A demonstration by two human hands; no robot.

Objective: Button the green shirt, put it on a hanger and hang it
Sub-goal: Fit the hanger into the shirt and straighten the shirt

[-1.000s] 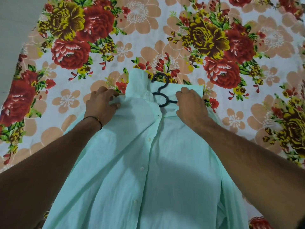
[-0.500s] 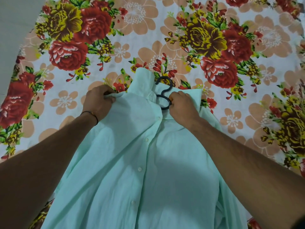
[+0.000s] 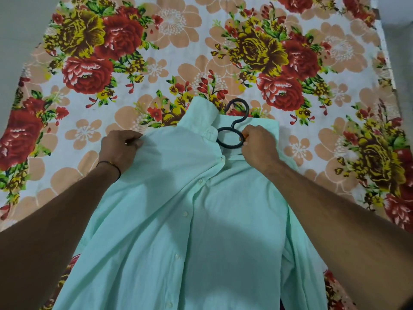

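The pale green shirt (image 3: 178,231) lies front up on the floral sheet, its placket closed by a row of white buttons. A black hanger (image 3: 232,128) is inside it; only its hook and a round ring stick out at the collar. My right hand (image 3: 257,146) pinches the right side of that ring at the neck opening. My left hand (image 3: 120,148) grips the fabric at the shirt's left shoulder. The left collar flap stands up beside the hook. The rest of the hanger is hidden under the cloth.
A floral bedsheet (image 3: 178,52) with red and yellow roses covers the surface around the shirt. Grey floor (image 3: 20,41) shows along the left edge and at the top right corner.
My right hand has slid from the shirt's neck onto the hanger ring, so the ring now shows in full. The left hand keeps its grip on the shoulder fabric.
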